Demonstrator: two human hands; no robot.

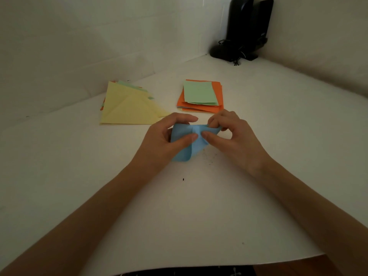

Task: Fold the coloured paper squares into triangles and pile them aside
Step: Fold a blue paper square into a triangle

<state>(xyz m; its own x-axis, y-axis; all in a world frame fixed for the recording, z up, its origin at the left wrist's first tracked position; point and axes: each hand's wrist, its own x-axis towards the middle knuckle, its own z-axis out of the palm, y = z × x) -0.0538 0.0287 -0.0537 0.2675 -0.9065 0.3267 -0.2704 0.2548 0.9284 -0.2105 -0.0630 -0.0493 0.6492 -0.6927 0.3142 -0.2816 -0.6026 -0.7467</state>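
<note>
You pinch the blue paper square [184,144] above the middle of the counter [179,216], left hand [167,136] and right hand [229,134] each with a closed grip on it, probably to match corners. Folded triangles [127,108] lie near the far left edge, apart from the unfolded stack [201,96].

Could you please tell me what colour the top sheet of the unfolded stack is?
Light green top sheet, over orange sheets; head view.

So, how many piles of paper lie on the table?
2. The triangle pile, yellow on top, lies at the left; the square stack, green on top, to its right. Lower sheets are mostly hidden.
</note>
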